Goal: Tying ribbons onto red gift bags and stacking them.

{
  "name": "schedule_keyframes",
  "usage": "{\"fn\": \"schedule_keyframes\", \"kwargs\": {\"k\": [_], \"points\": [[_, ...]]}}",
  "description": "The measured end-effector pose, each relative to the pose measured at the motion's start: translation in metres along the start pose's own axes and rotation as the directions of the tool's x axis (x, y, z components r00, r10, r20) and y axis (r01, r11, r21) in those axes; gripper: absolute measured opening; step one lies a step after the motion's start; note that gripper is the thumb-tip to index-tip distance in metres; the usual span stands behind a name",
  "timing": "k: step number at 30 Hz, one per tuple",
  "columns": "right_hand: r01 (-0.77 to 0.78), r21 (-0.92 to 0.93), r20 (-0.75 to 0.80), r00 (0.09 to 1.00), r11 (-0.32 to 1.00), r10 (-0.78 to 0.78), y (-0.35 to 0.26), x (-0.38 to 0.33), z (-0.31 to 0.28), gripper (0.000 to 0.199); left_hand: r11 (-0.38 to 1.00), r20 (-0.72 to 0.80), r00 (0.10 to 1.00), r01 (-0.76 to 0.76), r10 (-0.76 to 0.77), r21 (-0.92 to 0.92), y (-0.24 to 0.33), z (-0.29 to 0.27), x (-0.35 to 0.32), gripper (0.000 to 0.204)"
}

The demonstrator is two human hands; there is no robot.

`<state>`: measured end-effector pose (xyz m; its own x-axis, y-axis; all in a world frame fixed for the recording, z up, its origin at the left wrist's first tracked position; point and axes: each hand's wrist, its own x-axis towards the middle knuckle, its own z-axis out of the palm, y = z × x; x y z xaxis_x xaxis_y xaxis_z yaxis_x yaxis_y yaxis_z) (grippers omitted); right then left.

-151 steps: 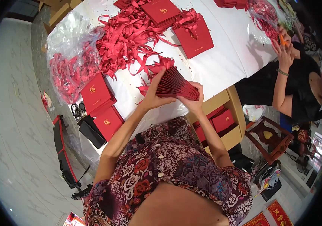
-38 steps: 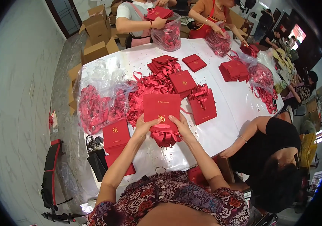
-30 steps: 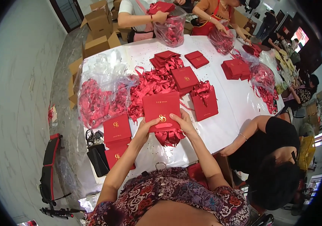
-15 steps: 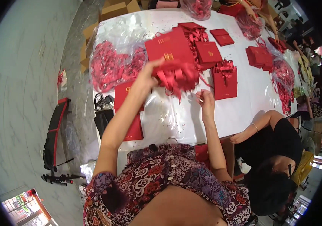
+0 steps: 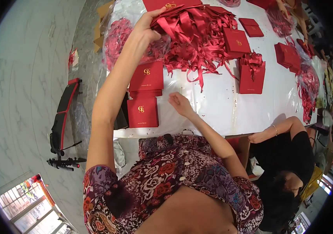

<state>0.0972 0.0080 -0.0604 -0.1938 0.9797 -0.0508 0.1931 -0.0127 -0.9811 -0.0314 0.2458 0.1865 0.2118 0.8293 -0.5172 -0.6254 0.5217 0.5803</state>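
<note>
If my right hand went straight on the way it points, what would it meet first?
Your right hand would probably meet the pile of red bags just ahead and left, near its right edge. Its height over the table is unclear, so it might pass above them.

- Flat red rectangular paper bags (image 5: pixel 146 76): smooth, matt.
- Long narrow red ribbons (image 5: pixel 189 58): glossy, satin-like cloth.
- White table cover (image 5: pixel 209 107): smooth, shiny, plastic-looking.
- Clear crumpled bag (image 5: pixel 129 7): thin, glossy plastic.
</note>
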Motion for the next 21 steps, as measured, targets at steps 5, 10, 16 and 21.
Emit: {"fn": "schedule_keyframes", "kwargs": {"k": [5, 10, 16, 21], "points": [[-0.128, 0.079, -0.144, 0.980, 0.989, 0.138, -0.015, 0.026, 0.045, 0.041, 0.999, -0.024, 0.999, -0.034, 0.034, -0.012, 0.017, -0.013, -0.001, 0.021], [-0.211, 0.070, -0.273, 0.936, 0.975, 0.223, -0.019, 0.049, 0.050, 0.046, 0.998, 0.080, 0.996, 0.036, -0.033, -0.049, 0.035, -0.035, 0.022, 0.025], [-0.207, 0.175, -0.182, 0.954, 0.963, 0.238, 0.012, 0.061, 0.044, 0.034, 0.997, 0.112, 0.992, 0.067, -0.063, -0.035, 0.037, -0.032, 0.030, 0.024], [-0.417, 0.618, 0.014, 0.854, 0.667, 0.520, -0.028, 0.039, 0.001, 0.017, 0.999, 0.036, 0.999, 0.032, -0.031, -0.018, 0.021, -0.017, 0.016, 0.019]]}}
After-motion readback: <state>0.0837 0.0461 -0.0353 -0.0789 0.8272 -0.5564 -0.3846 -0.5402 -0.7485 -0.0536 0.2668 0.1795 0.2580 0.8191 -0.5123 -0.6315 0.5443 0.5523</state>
